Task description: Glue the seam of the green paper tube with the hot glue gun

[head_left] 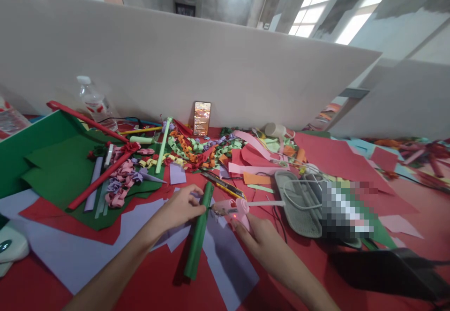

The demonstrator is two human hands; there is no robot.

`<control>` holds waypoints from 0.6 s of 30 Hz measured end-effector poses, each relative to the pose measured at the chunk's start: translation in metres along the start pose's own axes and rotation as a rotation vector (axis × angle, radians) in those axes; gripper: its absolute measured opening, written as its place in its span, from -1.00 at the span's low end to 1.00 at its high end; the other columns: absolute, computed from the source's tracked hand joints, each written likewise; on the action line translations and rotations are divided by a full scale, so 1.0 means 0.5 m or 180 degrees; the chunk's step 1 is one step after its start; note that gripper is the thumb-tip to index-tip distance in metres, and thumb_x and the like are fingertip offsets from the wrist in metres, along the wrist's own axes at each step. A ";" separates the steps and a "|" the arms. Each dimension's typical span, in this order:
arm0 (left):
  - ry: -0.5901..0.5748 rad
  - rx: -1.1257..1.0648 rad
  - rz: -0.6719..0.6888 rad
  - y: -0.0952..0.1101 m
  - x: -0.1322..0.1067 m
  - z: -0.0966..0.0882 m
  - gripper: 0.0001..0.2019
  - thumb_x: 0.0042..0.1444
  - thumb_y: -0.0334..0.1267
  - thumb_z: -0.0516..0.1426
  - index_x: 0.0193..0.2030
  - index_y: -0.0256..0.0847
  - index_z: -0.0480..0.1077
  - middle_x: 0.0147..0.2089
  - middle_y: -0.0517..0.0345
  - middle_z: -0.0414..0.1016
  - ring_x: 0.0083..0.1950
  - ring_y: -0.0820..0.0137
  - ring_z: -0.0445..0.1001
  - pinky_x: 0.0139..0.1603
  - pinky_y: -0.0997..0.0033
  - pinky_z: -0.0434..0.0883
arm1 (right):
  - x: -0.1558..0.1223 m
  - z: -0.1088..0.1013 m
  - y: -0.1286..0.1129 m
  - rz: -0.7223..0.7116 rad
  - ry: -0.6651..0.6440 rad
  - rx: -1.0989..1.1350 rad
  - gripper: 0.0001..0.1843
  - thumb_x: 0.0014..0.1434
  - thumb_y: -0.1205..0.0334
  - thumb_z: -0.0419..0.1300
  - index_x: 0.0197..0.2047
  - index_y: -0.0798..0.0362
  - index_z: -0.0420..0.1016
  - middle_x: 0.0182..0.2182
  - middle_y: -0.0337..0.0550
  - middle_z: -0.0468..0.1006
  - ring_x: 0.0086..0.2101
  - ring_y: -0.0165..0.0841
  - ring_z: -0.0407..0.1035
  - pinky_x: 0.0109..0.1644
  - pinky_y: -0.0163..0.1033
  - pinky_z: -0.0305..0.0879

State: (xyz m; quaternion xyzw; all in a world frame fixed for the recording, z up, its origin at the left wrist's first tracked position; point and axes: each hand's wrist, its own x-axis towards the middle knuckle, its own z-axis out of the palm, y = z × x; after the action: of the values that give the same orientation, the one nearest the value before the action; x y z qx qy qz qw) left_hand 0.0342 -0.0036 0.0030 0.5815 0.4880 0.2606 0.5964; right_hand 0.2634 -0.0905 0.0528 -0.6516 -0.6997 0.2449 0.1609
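My left hand (181,206) pinches the upper end of a rolled green paper stick (198,236) that lies slanting on the table. My right hand (251,230) grips a pink glue gun (230,208) with a small red light, its nozzle pointing left at the top of the green stick. A white glue stick pokes out of the gun's back toward the right. Under both lie lilac paper sheets (225,254) on red paper.
Green paper sheets (59,165), red rolled sticks (100,179) and curled paper strips (197,151) cover the left and middle. A phone (202,117) leans on the white partition (176,67). A water bottle (93,100) stands at the left. A grey pouch with white cable (298,198) lies at the right.
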 end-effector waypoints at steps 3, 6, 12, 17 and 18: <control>0.0009 0.0021 0.0008 0.002 -0.001 0.000 -0.65 -0.02 -0.21 0.29 -0.08 -0.21 0.41 -0.46 0.23 0.48 -0.47 0.39 0.44 -0.44 0.43 0.32 | -0.004 0.003 0.003 0.0049 -0.0088 -0.0016 -0.56 0.38 -0.04 -0.04 -0.49 0.00 0.21 -0.63 -0.29 0.33 -0.60 -0.42 0.13 -0.51 -0.29 -0.05; -0.0010 0.0022 0.0000 0.003 0.000 0.001 -0.64 -0.03 -0.22 0.29 -0.08 -0.21 0.40 -0.47 0.25 0.46 -0.48 0.40 0.42 -0.45 0.44 0.31 | -0.007 0.001 0.002 0.0020 -0.0174 0.0076 -0.57 0.38 -0.02 -0.04 -0.47 0.01 0.25 -0.59 -0.26 0.38 -0.58 -0.41 0.19 -0.48 -0.29 -0.01; 0.0042 0.0144 0.0005 0.005 0.000 0.002 -0.65 -0.05 -0.22 0.30 -0.10 -0.20 0.41 -0.48 0.25 0.46 -0.47 0.39 0.42 -0.44 0.43 0.32 | -0.011 -0.003 0.002 0.0089 -0.0184 0.0071 -0.60 0.37 -0.02 -0.01 -0.44 0.02 0.27 -0.55 -0.25 0.41 -0.54 -0.38 0.27 -0.45 -0.29 0.03; 0.0051 0.0225 0.0059 0.008 -0.003 0.003 -0.65 -0.03 -0.20 0.28 -0.08 -0.18 0.42 -0.47 0.26 0.46 -0.48 0.39 0.41 -0.44 0.44 0.30 | -0.007 0.001 0.012 0.0125 -0.0228 0.0053 -0.59 0.39 -0.07 -0.03 -0.38 0.02 0.30 -0.53 -0.23 0.44 -0.52 -0.36 0.29 -0.44 -0.28 0.02; 0.0048 0.0250 0.0064 0.009 -0.003 0.004 -0.65 -0.04 -0.21 0.28 -0.08 -0.18 0.43 -0.47 0.26 0.46 -0.48 0.39 0.41 -0.44 0.44 0.30 | -0.006 0.001 0.013 0.0120 -0.0220 0.0037 -0.59 0.39 -0.07 -0.04 -0.38 0.02 0.30 -0.53 -0.23 0.43 -0.52 -0.36 0.29 -0.44 -0.28 0.02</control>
State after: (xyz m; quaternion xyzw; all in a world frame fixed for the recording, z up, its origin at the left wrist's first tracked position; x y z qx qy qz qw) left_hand 0.0364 -0.0048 0.0075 0.6074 0.4965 0.2517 0.5667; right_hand 0.2686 -0.0936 0.0490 -0.6549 -0.6910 0.2743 0.1357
